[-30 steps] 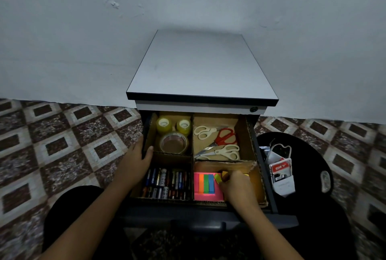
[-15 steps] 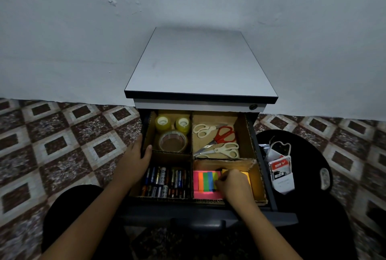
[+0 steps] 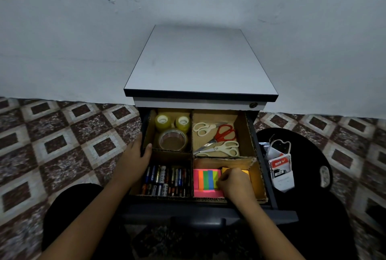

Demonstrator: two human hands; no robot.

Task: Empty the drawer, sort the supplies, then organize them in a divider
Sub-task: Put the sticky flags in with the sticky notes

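The open drawer (image 3: 265,178) holds a cardboard divider (image 3: 191,153) with four compartments. Tape rolls (image 3: 172,139) lie back left and scissors (image 3: 221,136) back right. Batteries (image 3: 167,180) fill the front left. In the front right lie a pink sticky pad with coloured strips (image 3: 205,180) and an orange-yellow pad (image 3: 226,169). My left hand (image 3: 134,158) grips the drawer's left wall, thumb inside. My right hand (image 3: 235,185) is in the front right compartment, its fingers curled at the right edge of the coloured strips and hiding most of the orange-yellow pad.
The drawer belongs to a small cabinet (image 3: 198,61) with a grey top, standing against a white wall. A black round seat (image 3: 309,155) to the right carries white and red packets (image 3: 281,165). Patterned floor tiles (image 3: 62,140) spread on both sides. My dark-clothed knees are below.
My right hand has moved down into the front right compartment with a small yellow-green piece, bringing it against the coloured strips. My left hand stays on the drawer wall.
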